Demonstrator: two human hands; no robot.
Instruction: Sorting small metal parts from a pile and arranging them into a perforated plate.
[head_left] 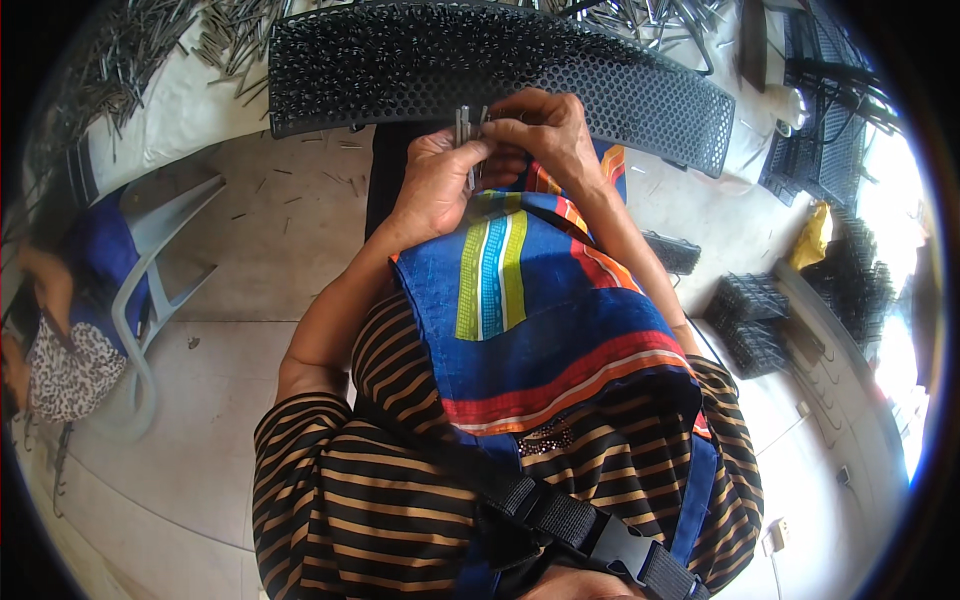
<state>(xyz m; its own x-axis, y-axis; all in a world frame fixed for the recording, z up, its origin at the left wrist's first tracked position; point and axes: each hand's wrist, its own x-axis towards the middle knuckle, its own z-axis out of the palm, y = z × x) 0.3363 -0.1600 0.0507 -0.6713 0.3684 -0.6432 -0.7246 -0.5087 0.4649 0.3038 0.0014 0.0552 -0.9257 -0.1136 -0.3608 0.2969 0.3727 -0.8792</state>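
Several slim silver metal rods (463, 135) stand nearly upright in my left hand (437, 180), its thumb and fingers closed round them. Close beside it, my right hand (556, 132) pinches at another thin metal rod (484, 115) with thumb and forefinger; its lower fingers curl behind the left hand's fingertips. Both hands are just in front of a long black perforated tray (650, 115). Dark rod ends (370, 60) crowd the tray's holes from the left to the middle, while bare holes show toward the right. A striped blue cloth (570, 290) covers my lap below the hands.
Loose metal rods (235, 40) lie heaped on the white-covered table (170, 125), left of and behind the tray. Black wire racks (745, 320) stack on the floor at right. A grey plastic chair (150, 270) and another person (75, 340) are at left.
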